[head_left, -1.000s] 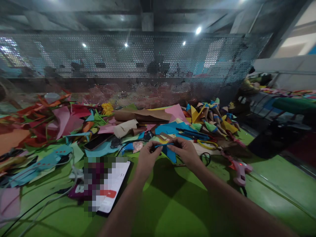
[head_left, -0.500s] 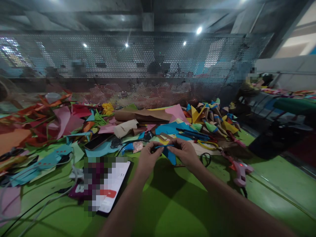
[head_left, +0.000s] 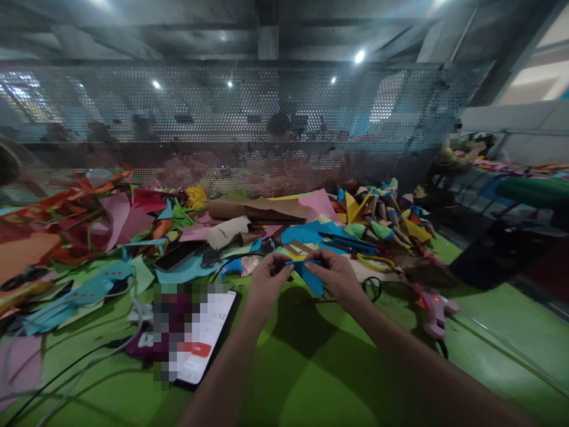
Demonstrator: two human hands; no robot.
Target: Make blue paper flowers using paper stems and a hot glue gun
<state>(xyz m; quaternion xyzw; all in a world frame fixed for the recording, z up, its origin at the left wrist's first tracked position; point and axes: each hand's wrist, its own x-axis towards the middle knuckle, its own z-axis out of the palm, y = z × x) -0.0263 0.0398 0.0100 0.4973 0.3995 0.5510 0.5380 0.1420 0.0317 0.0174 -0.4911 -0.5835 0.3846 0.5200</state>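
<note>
A piece of blue paper [head_left: 313, 281] is held up between my two hands over the green table. My left hand [head_left: 269, 281] pinches the left end of its narrow top edge between thumb and fingers. On the other side, my right hand [head_left: 334, 276] grips the right end the same way. Below the fingers a pointed blue flap hangs down. Just behind the hands lie blue paper sheets [head_left: 306, 232] and several dark blue sticks [head_left: 349, 242]. Yellow-handled scissors [head_left: 376, 263] rest to the right of my right hand.
A lit phone [head_left: 208, 344] lies left of my forearms, beside cables. A pink glue gun [head_left: 438, 314] is at the right. Coloured paper scraps [head_left: 120, 216] and wrapped paper cones [head_left: 386, 210] pile up at the back, before a perforated metal screen [head_left: 249, 112]. Another person [head_left: 453, 157] is at far right.
Both hands still pinch the blue paper at nearly the same spot. The paper has shifted slightly right, and its hanging flap is angled a little more to the right.
</note>
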